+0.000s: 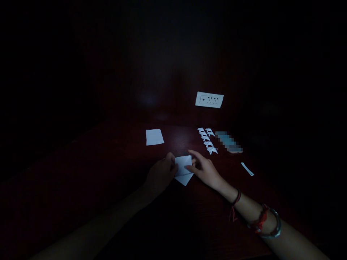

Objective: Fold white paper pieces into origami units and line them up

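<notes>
A partly folded sheet of white paper (184, 166) is held just above the dark red table, with a pointed flap hanging toward me. My left hand (162, 171) pinches its left edge between thumb and curled fingers. On the right side, my right hand (204, 168) grips the paper with the thumb on its face and some fingers behind it, the index finger raised along the top corner. Beyond my right hand lie several small folded paper pieces (208, 143), in two rows. A stack of square white paper (154, 137) rests beyond my left hand.
A phone (230, 142) with a blurred screen lies right of the folded pieces. Nearer me is a thin white paper strip (247, 169). On the back wall sits a white socket panel (209, 100). The surroundings are very dark, so the table's edges (108, 126) barely show.
</notes>
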{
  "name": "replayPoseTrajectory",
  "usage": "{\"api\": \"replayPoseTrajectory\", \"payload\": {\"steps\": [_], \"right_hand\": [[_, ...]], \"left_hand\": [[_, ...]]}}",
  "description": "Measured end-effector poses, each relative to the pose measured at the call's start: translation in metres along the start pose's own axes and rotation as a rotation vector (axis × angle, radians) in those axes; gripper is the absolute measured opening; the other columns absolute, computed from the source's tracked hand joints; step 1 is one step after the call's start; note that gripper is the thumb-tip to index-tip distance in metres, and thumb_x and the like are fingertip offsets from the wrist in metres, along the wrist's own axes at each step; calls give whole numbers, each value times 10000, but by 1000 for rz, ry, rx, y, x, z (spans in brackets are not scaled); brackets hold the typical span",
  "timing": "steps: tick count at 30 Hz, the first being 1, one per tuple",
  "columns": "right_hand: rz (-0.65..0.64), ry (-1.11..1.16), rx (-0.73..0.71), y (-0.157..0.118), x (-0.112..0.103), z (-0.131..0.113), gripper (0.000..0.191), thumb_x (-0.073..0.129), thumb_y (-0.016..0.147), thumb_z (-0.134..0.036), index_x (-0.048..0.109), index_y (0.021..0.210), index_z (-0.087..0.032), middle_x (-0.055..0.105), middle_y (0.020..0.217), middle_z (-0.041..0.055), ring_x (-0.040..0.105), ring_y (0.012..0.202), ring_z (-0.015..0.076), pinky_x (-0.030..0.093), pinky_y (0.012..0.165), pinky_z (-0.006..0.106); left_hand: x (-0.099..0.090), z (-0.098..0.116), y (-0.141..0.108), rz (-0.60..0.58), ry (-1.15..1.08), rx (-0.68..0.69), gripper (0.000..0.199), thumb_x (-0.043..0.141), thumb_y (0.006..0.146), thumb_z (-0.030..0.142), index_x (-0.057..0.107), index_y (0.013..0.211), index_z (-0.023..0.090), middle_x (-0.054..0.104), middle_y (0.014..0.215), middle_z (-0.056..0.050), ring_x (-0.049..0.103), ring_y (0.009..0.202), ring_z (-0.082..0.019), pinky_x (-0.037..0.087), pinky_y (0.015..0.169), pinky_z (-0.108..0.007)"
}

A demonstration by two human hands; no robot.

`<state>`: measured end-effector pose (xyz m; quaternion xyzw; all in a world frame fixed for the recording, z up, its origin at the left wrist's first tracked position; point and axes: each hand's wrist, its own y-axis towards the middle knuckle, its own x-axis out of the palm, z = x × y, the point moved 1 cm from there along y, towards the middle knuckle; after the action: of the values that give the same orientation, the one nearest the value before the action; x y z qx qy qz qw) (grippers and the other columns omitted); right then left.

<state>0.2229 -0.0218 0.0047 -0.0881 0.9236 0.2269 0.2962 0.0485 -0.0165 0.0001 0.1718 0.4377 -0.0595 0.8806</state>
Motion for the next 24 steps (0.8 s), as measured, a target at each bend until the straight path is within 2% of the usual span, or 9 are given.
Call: {"api": "replayPoseTrajectory", "payload": {"steps": [4, 7, 9, 11, 15, 21, 24], "right_hand": [[-62, 22, 2, -5, -5, -9, 558, 545, 728, -313, 314, 1225, -204, 585, 816, 14, 519, 674, 112, 433, 657, 259], [-54, -23, -46, -8, -7, -15, 632, 599, 687, -265, 292, 1239, -223, 573, 897, 22, 514, 742, 121, 436, 699, 269], [-47, -123, -92, -8, -7, -15, 567, 591, 694, -205, 353, 1209, -229, 553, 942, 30, 505, 817, 133, 423, 755, 283], [-92, -258, -137, -8, -5, -13, 432, 557, 718, -169, 456, 1135, -222, 540, 952, 40, 488, 874, 149, 406, 794, 299], [-205, -452, -201, -9, -6, -7, 257, 515, 752, -201, 572, 1002, -196, 503, 954, 61, 459, 911, 171, 397, 806, 309], [-223, -551, -307, -14, -14, -22, 413, 506, 740, -184, 462, 1151, -195, 419, 1122, 78, 394, 1002, 195, 373, 827, 333], [-303, -626, -426, -17, -15, -28, 313, 458, 785, -194, 519, 1088, -242, 442, 1140, 58, 390, 1015, 205, 342, 822, 361]], "left_hand": [[2, -3, 1, 8, -44, -20, 82, 400, 789, 268, 399, 831, 198, 562, 699, 26, 533, 573, -119, 334, 473, -215], [2, -4, 1, 10, -60, -22, 90, 388, 796, 277, 406, 836, 198, 564, 714, 22, 534, 576, -120, 335, 470, -216], [1, -3, 0, 11, -79, -12, 84, 386, 797, 268, 409, 840, 200, 568, 733, 20, 539, 594, -121, 343, 484, -219], [1, -3, 0, 9, -93, -2, 71, 384, 797, 256, 411, 831, 200, 568, 729, 22, 542, 599, -120, 350, 499, -222], [2, -3, 0, -4, -98, 9, 63, 383, 797, 252, 419, 801, 201, 561, 707, 26, 540, 595, -120, 352, 503, -225], [4, -5, 2, -2, -111, 18, 63, 390, 792, 246, 400, 837, 203, 563, 718, 23, 543, 600, -122, 362, 514, -227], [4, -5, 2, -5, -134, 26, 123, 393, 793, 245, 377, 907, 202, 561, 706, 23, 544, 592, -125, 369, 513, -227]]}}
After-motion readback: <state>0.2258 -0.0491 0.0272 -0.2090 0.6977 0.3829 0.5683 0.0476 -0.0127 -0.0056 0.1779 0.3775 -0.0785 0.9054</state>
